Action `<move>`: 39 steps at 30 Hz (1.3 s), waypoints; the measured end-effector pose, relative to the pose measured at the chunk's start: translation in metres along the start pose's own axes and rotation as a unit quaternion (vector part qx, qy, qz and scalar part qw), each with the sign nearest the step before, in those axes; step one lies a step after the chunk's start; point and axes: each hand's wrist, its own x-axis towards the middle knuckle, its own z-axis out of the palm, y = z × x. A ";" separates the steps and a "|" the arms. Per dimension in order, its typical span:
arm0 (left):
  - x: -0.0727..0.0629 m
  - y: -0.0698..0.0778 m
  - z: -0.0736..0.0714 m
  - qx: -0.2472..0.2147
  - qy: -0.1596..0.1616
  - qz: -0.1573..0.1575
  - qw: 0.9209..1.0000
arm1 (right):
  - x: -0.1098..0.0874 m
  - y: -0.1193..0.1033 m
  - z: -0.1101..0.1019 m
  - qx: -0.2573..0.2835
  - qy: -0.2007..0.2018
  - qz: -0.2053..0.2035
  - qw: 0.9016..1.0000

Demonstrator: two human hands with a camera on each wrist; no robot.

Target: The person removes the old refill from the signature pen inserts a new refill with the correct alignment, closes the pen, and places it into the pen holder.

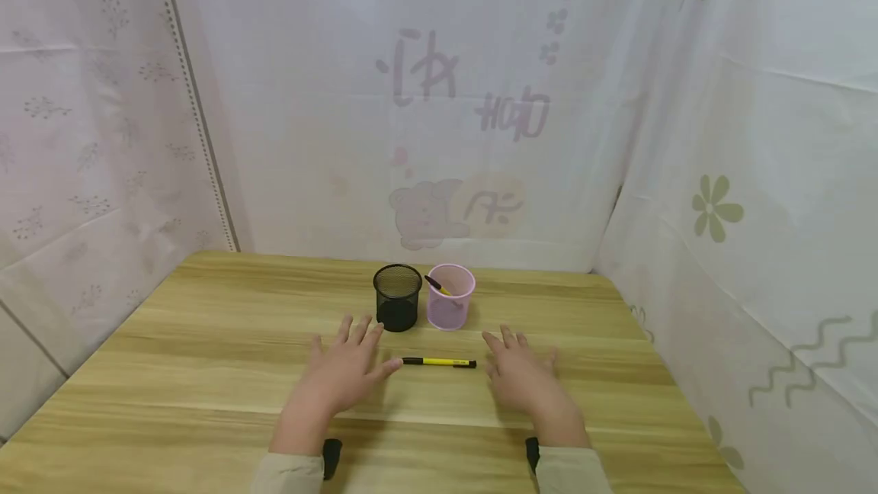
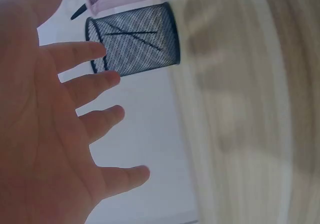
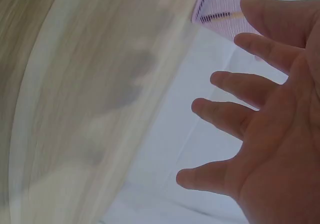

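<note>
A yellow and black pen (image 1: 439, 361) lies crosswise on the wooden table between my two hands. My left hand (image 1: 343, 376) is spread palm down at the pen's left end, its thumb overlapping the black tip in the head view. To the right of the pen, my right hand (image 1: 521, 376) hovers with fingers apart, holding nothing. Behind the pen stands a black mesh pen cup (image 1: 397, 312), close to my left fingertips. A pink mesh pen cup (image 1: 447, 315) stands right beside it, with another black and yellow pen (image 1: 434, 282) leaning inside.
The wooden table (image 1: 226, 326) runs back to a white printed cloth (image 1: 302, 136) hanging behind it. More patterned cloth (image 1: 775, 250) hangs along the right side and the left. Dark bands (image 1: 331, 458) show at both wrists, by the light sleeves.
</note>
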 end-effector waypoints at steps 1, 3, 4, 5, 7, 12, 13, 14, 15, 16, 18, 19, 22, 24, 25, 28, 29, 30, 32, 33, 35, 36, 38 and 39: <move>0.002 0.001 0.002 0.000 -0.003 0.005 1.000 | 0.002 -0.002 0.001 -0.001 0.000 -0.003 1.000; 0.004 0.002 0.006 0.001 -0.007 0.015 1.000 | 0.005 -0.005 0.004 -0.002 -0.003 -0.008 1.000; 0.006 0.003 0.008 0.002 -0.010 0.020 1.000 | 0.007 -0.007 0.006 -0.005 -0.003 -0.010 1.000; 0.007 0.003 0.011 0.003 -0.011 0.025 1.000 | 0.008 -0.009 0.007 -0.006 -0.004 -0.013 1.000; 0.009 0.006 0.015 0.003 -0.015 0.031 0.999 | 0.010 -0.013 0.011 -0.008 -0.008 -0.018 1.000; 0.012 0.016 0.020 0.013 -0.030 0.043 0.999 | 0.009 -0.019 0.019 -0.009 -0.019 -0.025 0.999; 0.013 0.018 0.020 0.014 -0.033 0.044 0.998 | 0.009 -0.020 0.020 -0.009 -0.021 -0.025 0.999; 0.013 0.020 0.021 0.016 -0.036 0.045 0.998 | 0.009 -0.021 0.022 -0.010 -0.022 -0.027 0.999; 0.013 0.022 0.022 0.018 -0.038 0.046 0.998 | 0.009 -0.022 0.022 -0.011 -0.022 -0.028 0.999; 0.013 0.023 0.023 0.021 -0.039 0.047 0.998 | 0.009 -0.023 0.023 -0.012 -0.020 -0.030 0.999; 0.012 0.024 0.024 0.026 -0.037 0.051 0.998 | 0.009 -0.025 0.024 -0.015 -0.015 -0.033 0.999; 0.011 0.025 0.025 0.028 -0.035 0.053 0.998 | 0.009 -0.025 0.025 -0.013 -0.011 -0.036 0.999; 0.010 0.027 0.028 0.032 -0.026 0.064 0.997 | 0.008 -0.027 0.028 -0.016 0.003 -0.045 0.999; 0.009 0.028 0.029 0.032 -0.021 0.072 0.997 | 0.007 -0.027 0.030 -0.025 0.008 -0.050 0.998; 0.008 0.028 0.029 0.033 -0.020 0.074 0.997 | 0.007 -0.028 0.031 -0.028 0.009 -0.051 0.998; 0.008 0.028 0.031 0.036 -0.014 0.076 0.996 | 0.006 -0.030 0.032 -0.038 0.010 -0.056 0.998; 0.008 0.028 0.032 0.038 -0.010 0.077 0.996 | 0.005 -0.031 0.032 -0.039 0.011 -0.058 0.997; 0.007 0.028 0.032 0.040 -0.006 0.077 0.996 | 0.005 -0.033 0.031 -0.035 0.011 -0.062 0.997; 0.008 0.030 0.033 0.042 0.005 0.081 0.996 | 0.004 -0.036 0.028 -0.021 0.010 -0.073 0.997; 0.008 0.031 0.033 0.042 0.009 0.085 0.995 | 0.003 -0.039 0.026 -0.011 0.006 -0.078 0.997; 0.009 0.034 0.033 0.033 0.014 0.095 0.995 | 0.002 -0.044 0.022 0.012 -0.003 -0.093 0.996; 0.010 0.035 0.032 0.020 0.010 0.102 0.995 | 0.001 -0.048 0.020 0.026 -0.010 -0.104 0.994; 0.012 0.038 0.032 -0.025 -0.006 0.107 0.994 | 0.000 -0.054 0.017 0.055 -0.028 -0.125 0.990; 0.013 0.039 0.031 -0.051 -0.016 0.108 0.993 | 0.000 -0.058 0.016 0.068 -0.035 -0.136 0.988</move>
